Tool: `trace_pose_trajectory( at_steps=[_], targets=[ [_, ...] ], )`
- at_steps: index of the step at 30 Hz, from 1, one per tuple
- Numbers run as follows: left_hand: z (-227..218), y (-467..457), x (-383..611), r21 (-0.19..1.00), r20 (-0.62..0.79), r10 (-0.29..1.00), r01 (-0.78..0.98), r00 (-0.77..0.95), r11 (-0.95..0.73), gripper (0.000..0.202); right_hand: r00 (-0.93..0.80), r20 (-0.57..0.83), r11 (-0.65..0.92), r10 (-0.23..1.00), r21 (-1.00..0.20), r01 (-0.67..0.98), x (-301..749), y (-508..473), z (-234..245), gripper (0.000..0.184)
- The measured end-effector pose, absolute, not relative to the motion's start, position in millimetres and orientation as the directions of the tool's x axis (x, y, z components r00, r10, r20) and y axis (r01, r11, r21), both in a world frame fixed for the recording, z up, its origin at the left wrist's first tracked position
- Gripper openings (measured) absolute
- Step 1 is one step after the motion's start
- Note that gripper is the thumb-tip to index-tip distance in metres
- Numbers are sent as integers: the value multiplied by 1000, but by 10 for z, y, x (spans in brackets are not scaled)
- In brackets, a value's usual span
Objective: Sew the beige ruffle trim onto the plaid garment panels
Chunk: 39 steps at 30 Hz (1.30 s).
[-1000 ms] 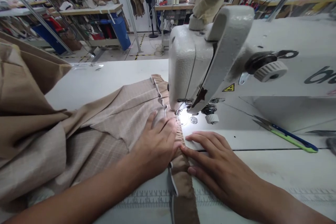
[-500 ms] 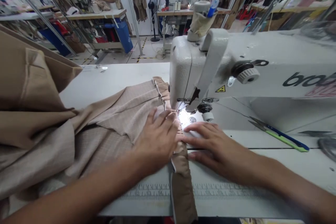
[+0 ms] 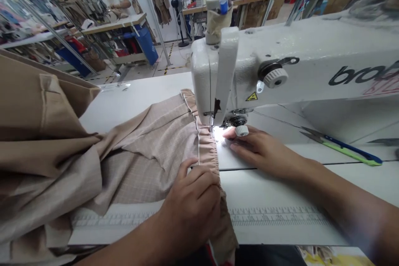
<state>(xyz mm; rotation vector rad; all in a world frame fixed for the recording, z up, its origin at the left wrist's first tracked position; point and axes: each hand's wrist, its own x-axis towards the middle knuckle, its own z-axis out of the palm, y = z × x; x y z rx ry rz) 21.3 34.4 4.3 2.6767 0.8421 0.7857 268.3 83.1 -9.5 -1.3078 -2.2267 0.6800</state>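
Note:
A beige checked garment (image 3: 156, 145) lies on the white sewing table (image 3: 274, 187), its gathered elastic waistband (image 3: 208, 151) running under the presser foot of a white sewing machine (image 3: 280, 75). My left hand (image 3: 195, 208) is curled near the table's front edge, fingers closed on the waistband. Beside the lit needle area, my right hand (image 3: 262, 149) rests flat on the machine bed with its fingers stretched out, just right of the waistband.
More tan fabric (image 3: 40, 133) is heaped at the left. Scissors with blue and green handles (image 3: 343, 149) lie on the table at the right. A printed ruler (image 3: 274, 216) runs along the front edge. Other people sit at benches behind.
My left hand has slid back along the waistband toward the front edge and closed on it. My right hand has moved forward, closer to the needle. The view has shifted right.

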Motion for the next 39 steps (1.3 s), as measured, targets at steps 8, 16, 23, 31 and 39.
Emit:
trace_pose_trajectory(
  at_steps=[8, 16, 23, 31, 39],
  targets=[
    [-29, 354, 252, 330, 442, 557, 450, 703, -830, 16, -543, 153, 514, 825, -601, 612, 2647, 711, -32, 32],
    [42, 439, 246, 343, 348, 542, 434, 765, -833, 15, -686, 82, 624, 723, -505, 597, 2576, 622, 44, 37],
    [-72, 817, 229, 42, 339, 591, 616, 732, -787, 35, -669, 81, 617, 739, -483, 622, 2578, 590, 61, 33],
    [-146, 948, 222, -41, 234, 627, 652, 743, -757, 48, -631, 91, 606, 770, -413, 679, 2574, 653, -31, 37],
    [-174, 804, 227, 15, 291, 598, 621, 747, -783, 43, -617, 89, 604, 782, -353, 714, 2554, 676, -78, 39]
  ],
)
